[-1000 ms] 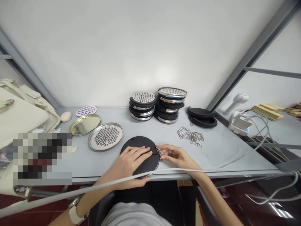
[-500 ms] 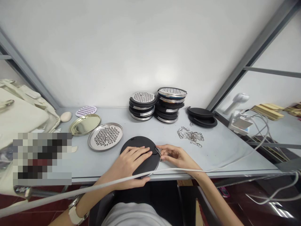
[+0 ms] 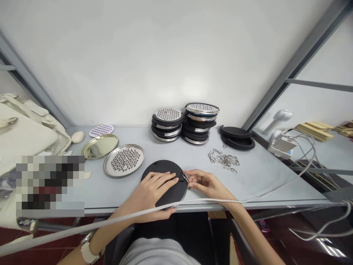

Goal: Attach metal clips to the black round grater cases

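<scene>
A round black case lies flat at the table's front edge, with a slot near its far rim. My left hand rests on top of it, fingers stretched out flat and the thumb along the front rim. At the case's right rim, my right hand pinches a small metal snap hook between thumb and fingers. One end of the hook touches the rim near a short slit; whether it passes through the case I cannot tell. Several loose snap hooks lie in a heap beyond my right hand.
Stacks of black-rimmed graters stand by the wall. Black covers sit at right. To the left lie a metal grater disc, a gold-coloured lid and a purple-white disc. A white cable crosses the front.
Almost nothing differs. The view has shifted very slightly, and the right-hand fingers have barely moved on the snap hook at the case's rim.
</scene>
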Demonstrator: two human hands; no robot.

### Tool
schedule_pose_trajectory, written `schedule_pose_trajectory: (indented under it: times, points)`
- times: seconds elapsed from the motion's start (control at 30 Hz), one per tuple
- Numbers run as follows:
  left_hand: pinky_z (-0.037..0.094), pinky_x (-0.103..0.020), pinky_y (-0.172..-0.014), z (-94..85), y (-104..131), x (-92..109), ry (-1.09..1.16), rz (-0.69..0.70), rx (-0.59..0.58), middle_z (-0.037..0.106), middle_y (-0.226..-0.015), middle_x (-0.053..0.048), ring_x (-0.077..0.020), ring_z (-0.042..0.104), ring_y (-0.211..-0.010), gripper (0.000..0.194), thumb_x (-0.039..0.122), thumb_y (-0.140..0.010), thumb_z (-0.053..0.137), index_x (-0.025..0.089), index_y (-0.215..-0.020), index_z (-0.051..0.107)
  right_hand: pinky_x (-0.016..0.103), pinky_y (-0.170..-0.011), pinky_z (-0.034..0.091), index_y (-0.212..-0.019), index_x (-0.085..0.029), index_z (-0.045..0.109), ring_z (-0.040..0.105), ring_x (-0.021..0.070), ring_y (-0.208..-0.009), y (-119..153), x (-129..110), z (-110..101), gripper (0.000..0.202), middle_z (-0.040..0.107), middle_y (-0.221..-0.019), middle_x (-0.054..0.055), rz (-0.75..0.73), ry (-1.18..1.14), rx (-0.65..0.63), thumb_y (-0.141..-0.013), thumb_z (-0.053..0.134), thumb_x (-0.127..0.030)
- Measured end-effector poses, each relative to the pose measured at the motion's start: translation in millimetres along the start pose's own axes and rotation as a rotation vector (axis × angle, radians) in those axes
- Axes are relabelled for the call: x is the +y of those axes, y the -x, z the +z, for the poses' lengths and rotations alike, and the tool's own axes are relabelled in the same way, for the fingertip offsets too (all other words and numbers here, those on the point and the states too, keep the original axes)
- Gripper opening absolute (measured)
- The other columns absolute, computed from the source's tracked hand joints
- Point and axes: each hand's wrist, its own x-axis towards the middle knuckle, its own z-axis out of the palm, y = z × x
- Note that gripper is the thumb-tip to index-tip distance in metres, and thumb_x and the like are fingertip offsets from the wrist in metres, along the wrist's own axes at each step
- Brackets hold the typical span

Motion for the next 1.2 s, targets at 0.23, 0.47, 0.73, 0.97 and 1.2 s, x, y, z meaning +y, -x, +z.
schedule_pose_trajectory:
  times: [0.23,0.47,0.73,0.97,1.2]
  points:
    - [0.032,-0.04,-0.106,1.3,0.5,-0.6,0.003,-0.002,0.001,0.045,-0.144,-0.005,-0.0257,0.042,-0.13,0.066,0.037,-0.079,0.061,0.024,-0.141,0.04,0.028,-0.078,0.046,-0.12,-0.018,0.061,0.058,0.0143,-0.078,0.1,0.6,0.6,0.038,0.064,-0.081,0.001,-0.006,0.008,0.001,-0.085,0.067,-0.031]
    - [0.031,-0.04,-0.106,2.3,1.1,-1.1,0.01,-0.004,0.009,0.046,-0.144,-0.004,-0.0248,0.042,-0.13,0.067,0.037,-0.079,0.062,0.024,-0.141,0.04,0.027,-0.076,0.045,-0.12,-0.018,0.061,0.058,0.0139,-0.078,1.3,-1.9,1.1,0.036,0.063,-0.081,0.001,-0.001,0.012,-0.002,-0.086,0.065,-0.031]
    - [0.03,-0.039,-0.107,1.8,0.1,-0.8,0.008,-0.012,-0.001,0.046,-0.143,-0.004,-0.0239,0.042,-0.13,0.066,0.038,-0.079,0.062,0.024,-0.14,0.04,0.027,-0.076,0.044,-0.122,-0.019,0.06,0.057,0.0147,-0.08,1.2,-3.7,0.9,0.035,0.063,-0.083,0.001,-0.013,0.045,-0.012,-0.089,0.061,-0.032]
    - [0.03,-0.039,-0.106,1.5,0.2,-1.2,0.008,-0.005,0.002,0.046,-0.143,-0.004,-0.0241,0.042,-0.13,0.067,0.038,-0.079,0.062,0.024,-0.14,0.04,0.027,-0.075,0.044,-0.122,-0.019,0.06,0.057,0.0145,-0.079,2.6,-3.1,1.2,0.036,0.062,-0.082,0.001,-0.02,0.064,-0.016,-0.089,0.061,-0.033]
    - [0.028,-0.039,-0.107,1.5,-0.3,-1.3,0.002,-0.012,-0.007,0.046,-0.143,-0.003,-0.0229,0.041,-0.131,0.067,0.039,-0.079,0.062,0.024,-0.141,0.039,0.026,-0.074,0.044,-0.121,-0.02,0.06,0.056,0.014,-0.079,2.0,-4.9,0.2,0.034,0.062,-0.083,0.001,-0.01,0.086,-0.008,-0.09,0.059,-0.034]
